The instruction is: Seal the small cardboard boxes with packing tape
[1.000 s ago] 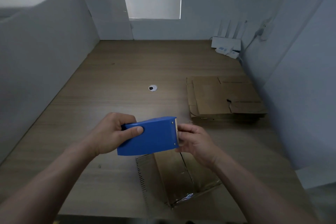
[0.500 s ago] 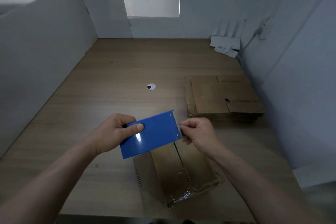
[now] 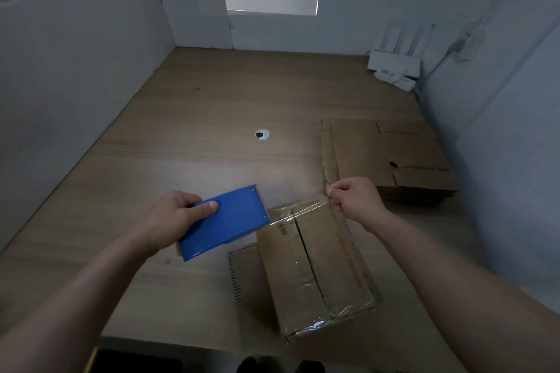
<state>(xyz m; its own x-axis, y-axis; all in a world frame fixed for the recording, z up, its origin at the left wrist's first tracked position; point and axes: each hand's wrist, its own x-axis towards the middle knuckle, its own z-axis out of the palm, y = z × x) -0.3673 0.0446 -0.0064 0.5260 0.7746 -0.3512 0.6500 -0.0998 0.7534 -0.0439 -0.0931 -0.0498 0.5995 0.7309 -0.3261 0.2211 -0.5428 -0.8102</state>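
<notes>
Gripping the dispenser (image 3: 225, 219) in your left hand (image 3: 169, 221) and pinching tape (image 3: 298, 212) in your right hand (image 3: 353, 201) above the box (image 3: 315, 269), you risk slack tape folding onto itself.

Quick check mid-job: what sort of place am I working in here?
Probably a makeshift packing station: a wooden desk with a cable grommet, white partition panels round it, a stack of flattened cardboard boxes, and a blue tape dispenser in use.
</notes>
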